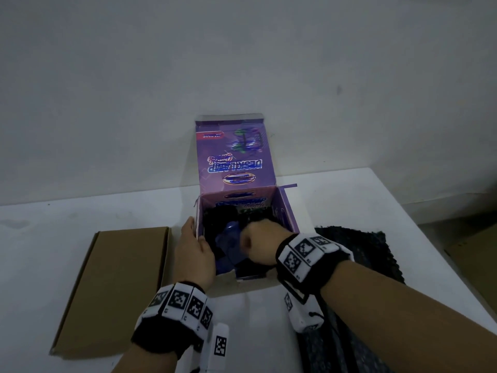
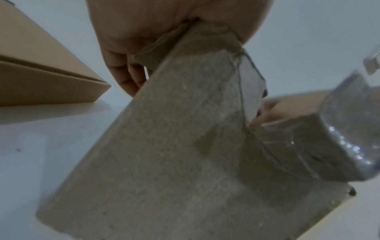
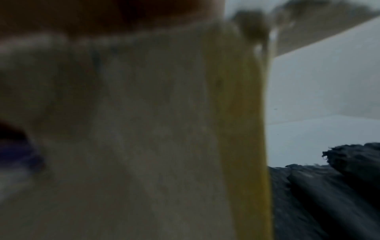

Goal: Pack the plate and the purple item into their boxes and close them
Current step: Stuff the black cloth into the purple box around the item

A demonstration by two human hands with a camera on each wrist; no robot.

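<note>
Both hands at the open purple printed cardboard box (image 1: 243, 205) on the white table (image 1: 53, 238).

From the head view, the box stands with its lid flap upright at the far side, and the blue-purple plastic item (image 1: 228, 238) lies inside among dark packing. The right hand (image 1: 258, 244) reaches into the box from the right, knuckles up and curled over — whether its fingers pinch the item cannot be told. The left hand (image 1: 195, 251) lies against the box's left wall, fingers straight and together. The flat closed brown cardboard box (image 1: 113, 289) sits just left of it; a black fuzzy cloth (image 1: 376, 254) lies to the right. The left wrist view adds the grey underside of a box flap (image 2: 185, 146) pressed against the left palm, fingers (image 2: 125, 74) together beside it. The right wrist view is blurred — only a pale wall and the cloth (image 3: 329, 194) are readable.
</note>
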